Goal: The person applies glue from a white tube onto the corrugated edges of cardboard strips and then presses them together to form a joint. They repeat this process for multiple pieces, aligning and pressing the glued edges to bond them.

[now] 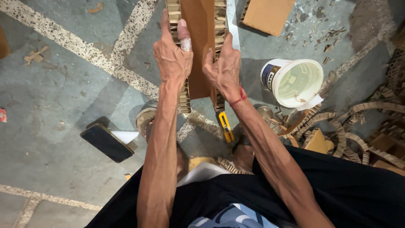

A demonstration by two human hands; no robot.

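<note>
A long brown cardboard piece [199, 46] with honeycomb strips along both edges stands upright between my hands. My left hand [172, 55] presses its left honeycomb edge, with a bandaged finger lying on the brown face. My right hand [224, 69] grips the right honeycomb edge; a red thread circles that wrist. A metal ruler [232, 21] lies just right of the piece, beside my right fingers. A yellow utility knife [225, 126] rests on the floor below my right wrist.
A white plastic bucket [294, 82] with pale glue stands at right. Curled honeycomb offcuts [363, 126] pile up at far right. A black phone [106, 142] lies on white paper at left. Another cardboard sheet [268, 14] sits at the top.
</note>
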